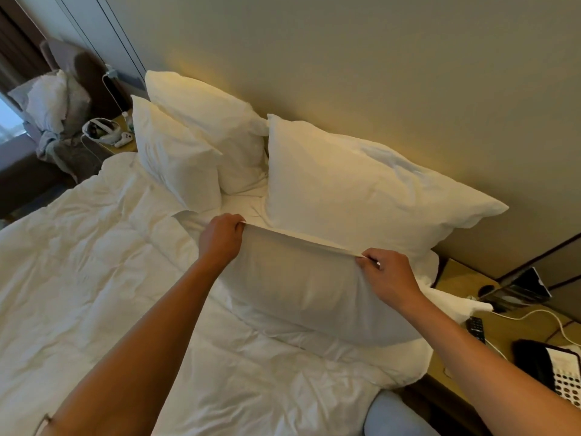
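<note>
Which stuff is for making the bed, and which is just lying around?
For the job: the pillow, gripped along its top edge by the left hand and right hand; the other pillows at the wall; the duvet.
Just lying about: the remote, the phone, the white cable, the headset.

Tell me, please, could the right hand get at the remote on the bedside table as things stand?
Probably yes, once freed: the right hand pinches the pillow by its top edge, but the remote lies uncovered on the bedside table beside that forearm, with nothing between.
</note>
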`<state>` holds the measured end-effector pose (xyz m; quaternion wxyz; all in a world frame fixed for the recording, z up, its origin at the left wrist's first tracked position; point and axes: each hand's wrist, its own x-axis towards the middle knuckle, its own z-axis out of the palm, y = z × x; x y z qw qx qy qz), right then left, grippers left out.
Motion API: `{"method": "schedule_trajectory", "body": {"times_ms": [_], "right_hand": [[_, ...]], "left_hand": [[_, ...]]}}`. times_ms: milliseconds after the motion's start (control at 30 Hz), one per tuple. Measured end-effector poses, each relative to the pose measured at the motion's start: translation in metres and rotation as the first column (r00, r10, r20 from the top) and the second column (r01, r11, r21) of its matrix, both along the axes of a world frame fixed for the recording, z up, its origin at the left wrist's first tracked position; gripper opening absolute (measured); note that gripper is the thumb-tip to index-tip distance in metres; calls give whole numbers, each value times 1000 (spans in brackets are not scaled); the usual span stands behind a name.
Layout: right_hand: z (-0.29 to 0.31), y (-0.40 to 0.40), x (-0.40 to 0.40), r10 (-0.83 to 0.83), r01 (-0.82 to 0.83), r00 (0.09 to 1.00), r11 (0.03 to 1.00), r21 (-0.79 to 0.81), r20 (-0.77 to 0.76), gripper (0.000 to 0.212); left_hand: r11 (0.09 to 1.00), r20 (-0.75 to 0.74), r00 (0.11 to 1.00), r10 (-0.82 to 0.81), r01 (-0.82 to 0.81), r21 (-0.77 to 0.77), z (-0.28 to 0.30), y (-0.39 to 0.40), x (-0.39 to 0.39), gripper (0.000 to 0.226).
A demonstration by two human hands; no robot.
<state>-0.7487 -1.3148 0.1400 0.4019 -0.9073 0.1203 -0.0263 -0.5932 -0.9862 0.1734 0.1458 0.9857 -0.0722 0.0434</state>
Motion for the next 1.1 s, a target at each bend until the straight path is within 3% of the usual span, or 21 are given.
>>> {"method": "schedule_trajectory", "body": {"times_ms": [300, 400, 467, 567, 700, 967, 1033, 1100], "right_hand": [[23, -9, 57, -150, 142, 986, 985, 100, 73, 34], [0, -11, 76, -200, 197, 977, 979, 50, 73, 23], [-20, -10, 82, -188, 189, 982, 980, -69, 13, 7], [-56, -6, 93, -86, 45, 984, 967, -250, -157, 42], [-88, 2, 115, 58, -114, 979, 953, -282, -197, 60], [-139, 22, 182, 117, -261, 913, 903, -341, -390, 108], [-143, 39, 182, 170, -324, 914, 853, -409, -369, 103], [-147, 51, 173, 209, -340, 923, 837, -428, -323, 86]], "left_hand": [[992, 141, 990, -10, 27, -123, 24, -51, 95, 27], [997, -45, 999, -19, 16, -75, -9, -60, 110, 27], [998, -310, 949, -55, 49, -26, -39, -65, 99, 56], [998, -575, 816, -57, 59, -15, -91, -74, 74, 86], [997, -706, 704, -78, 37, -73, -139, -80, 45, 87], [975, -677, 733, -69, -93, -200, -168, -86, 23, 84], [959, -665, 747, -11, -180, -218, -170, -73, 3, 82], [937, -656, 754, 14, -238, -254, -169, -65, -20, 81]]}}
